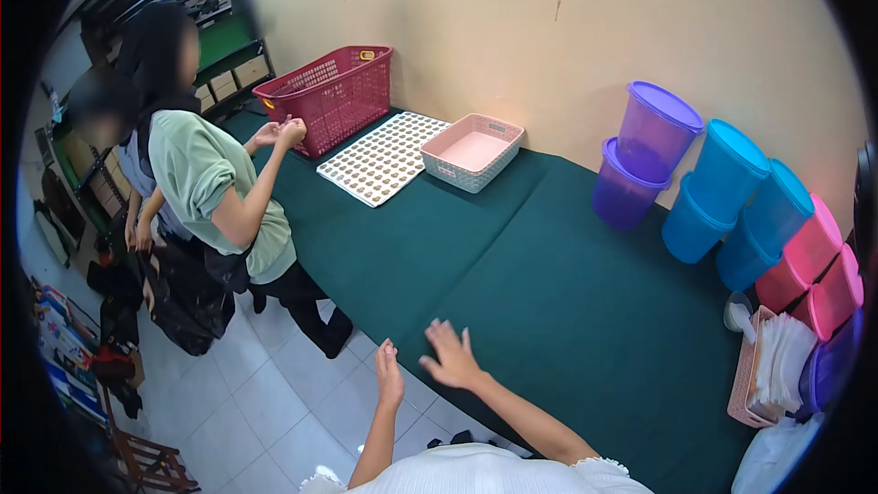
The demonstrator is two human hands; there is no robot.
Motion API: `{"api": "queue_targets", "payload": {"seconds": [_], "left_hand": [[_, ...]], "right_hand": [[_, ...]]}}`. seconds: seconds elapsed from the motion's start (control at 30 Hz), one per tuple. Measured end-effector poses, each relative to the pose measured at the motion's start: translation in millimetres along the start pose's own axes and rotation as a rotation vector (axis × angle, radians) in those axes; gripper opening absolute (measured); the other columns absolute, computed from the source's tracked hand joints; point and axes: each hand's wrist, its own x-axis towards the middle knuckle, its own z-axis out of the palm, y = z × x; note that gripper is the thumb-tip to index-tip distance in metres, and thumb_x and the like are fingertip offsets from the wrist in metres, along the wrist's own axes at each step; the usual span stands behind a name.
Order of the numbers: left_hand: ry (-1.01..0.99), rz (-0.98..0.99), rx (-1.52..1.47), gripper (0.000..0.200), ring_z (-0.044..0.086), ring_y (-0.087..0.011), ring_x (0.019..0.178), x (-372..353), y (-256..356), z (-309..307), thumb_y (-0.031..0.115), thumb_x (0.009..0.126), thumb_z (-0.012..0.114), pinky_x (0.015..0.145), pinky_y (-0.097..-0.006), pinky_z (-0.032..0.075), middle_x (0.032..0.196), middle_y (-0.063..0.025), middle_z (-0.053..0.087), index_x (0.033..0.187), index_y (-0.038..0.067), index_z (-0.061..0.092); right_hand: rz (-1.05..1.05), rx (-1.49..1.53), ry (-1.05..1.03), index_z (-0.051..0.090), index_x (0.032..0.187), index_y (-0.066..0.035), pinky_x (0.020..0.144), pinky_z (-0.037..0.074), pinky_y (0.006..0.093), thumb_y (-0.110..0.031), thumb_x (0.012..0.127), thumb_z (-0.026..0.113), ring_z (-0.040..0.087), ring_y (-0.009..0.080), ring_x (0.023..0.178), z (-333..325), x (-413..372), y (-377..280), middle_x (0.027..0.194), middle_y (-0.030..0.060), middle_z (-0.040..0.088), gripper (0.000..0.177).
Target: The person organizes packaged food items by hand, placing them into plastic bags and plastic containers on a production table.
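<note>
My left hand [390, 375] is held up at the near edge of the green-covered table [549, 311], seen from the side with its fingers stretched out and nothing in it. Just to its right, my right hand [452, 357] is over the cloth, palm down with spread fingers and likewise holding nothing. The two hands are a short way apart. Farther back on the table, nearest to them, sit a pink and grey basket [465, 181] and a white sheet [370, 174] printed with rows of small brown figures.
A dark red crate [343, 96] stands by the wall. Stacked lidded tubs, purple [631, 192], blue [700, 220] and pink [830, 284], line the right side. Near them are a scoop [739, 314] and a basket of packets [779, 361]. Two people [206, 174] stand at left.
</note>
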Motion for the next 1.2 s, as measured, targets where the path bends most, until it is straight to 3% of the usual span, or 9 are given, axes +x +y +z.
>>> {"api": "queue_targets", "payload": {"seconds": [0.1,0.2,0.37,0.53,0.77,0.9,1.0,1.1,1.2], "left_hand": [[0.007,-0.108,-0.167,0.059,0.038,-0.0237,0.118,-3,15,-3,0.050,0.090,0.027,0.100,-0.0429,0.024,0.128,-0.0137,0.037,0.127,0.005,0.033],[-0.029,-0.116,-0.165,0.062,0.039,-0.0232,0.117,4,7,-12,0.053,0.089,0.024,0.100,-0.0434,0.023,0.126,-0.0124,0.040,0.125,0.005,0.035],[-0.163,0.002,0.040,0.059,0.041,-0.0224,0.116,4,9,-20,0.049,0.091,0.021,0.100,-0.0407,0.023,0.118,-0.0134,0.049,0.123,0.003,0.039],[-0.185,0.098,0.243,0.051,0.041,-0.0241,0.115,-3,19,-12,0.041,0.093,0.024,0.098,-0.0341,0.026,0.117,-0.0145,0.050,0.123,0.002,0.038],[-0.160,0.144,0.326,0.047,0.044,-0.0273,0.112,-2,15,-10,0.037,0.093,0.027,0.095,-0.0353,0.032,0.117,-0.0149,0.050,0.123,0.003,0.038],[-0.163,0.145,0.355,0.046,0.046,-0.0273,0.110,1,20,-13,0.036,0.093,0.026,0.095,-0.0357,0.032,0.115,-0.0140,0.053,0.122,0.003,0.039],[-0.170,0.151,0.283,0.044,0.049,-0.0271,0.106,14,6,-18,0.035,0.094,0.025,0.093,-0.0360,0.033,0.107,-0.0136,0.057,0.120,0.004,0.042],[-0.200,0.137,0.201,0.044,0.049,-0.0258,0.106,16,4,-22,0.036,0.094,0.026,0.093,-0.0355,0.033,0.106,-0.0141,0.058,0.118,0.003,0.044],[-0.175,0.143,0.217,0.038,0.050,-0.0207,0.102,14,11,-18,0.030,0.093,0.034,0.092,-0.0321,0.033,0.101,-0.0134,0.059,0.114,0.000,0.046]], "right_hand": [[-0.427,0.153,-0.346,0.048,0.118,-0.005,0.101,0.015,0.0537,-0.036,0.083,0.046,0.027,0.0302,0.126,11,-19,-18,0.131,0.0171,0.035,0.046],[-0.245,0.438,-0.686,0.051,0.114,-0.008,0.102,0.014,0.0527,-0.034,0.084,0.048,0.029,0.0294,0.126,-7,-12,-20,0.131,0.0115,0.039,0.039],[-0.118,0.367,-0.019,0.054,0.110,-0.007,0.102,0.018,0.0510,-0.031,0.082,0.051,0.030,0.0284,0.125,-26,-5,5,0.128,0.0128,0.042,0.037],[-0.071,0.189,-0.106,0.039,0.126,-0.008,0.103,0.008,0.0525,-0.036,0.080,0.052,0.016,0.0285,0.131,-10,-19,10,0.140,0.0129,0.021,0.056],[-0.242,0.491,-0.469,0.049,0.116,-0.007,0.101,0.009,0.0573,-0.029,0.080,0.055,0.031,0.0280,0.125,-15,-24,1,0.130,0.0107,0.041,0.043],[-0.027,0.277,0.206,0.045,0.119,-0.007,0.099,0.013,0.0581,-0.027,0.079,0.055,0.027,0.0339,0.126,-26,-14,18,0.131,0.0168,0.037,0.045],[0.049,0.009,0.140,0.042,0.122,-0.007,0.100,0.012,0.0577,-0.029,0.078,0.055,0.024,0.0356,0.126,-3,-26,2,0.133,0.0182,0.032,0.050],[-0.440,0.301,-0.423,0.051,0.114,-0.009,0.100,0.018,0.0536,-0.031,0.082,0.051,0.036,0.0356,0.118,0,-50,-21,0.121,0.0139,0.048,0.038],[-0.203,0.604,-0.457,0.057,0.104,-0.008,0.099,0.026,0.0484,-0.028,0.083,0.052,0.047,0.0305,0.109,-33,-50,-13,0.111,0.0106,0.055,0.029]]}}
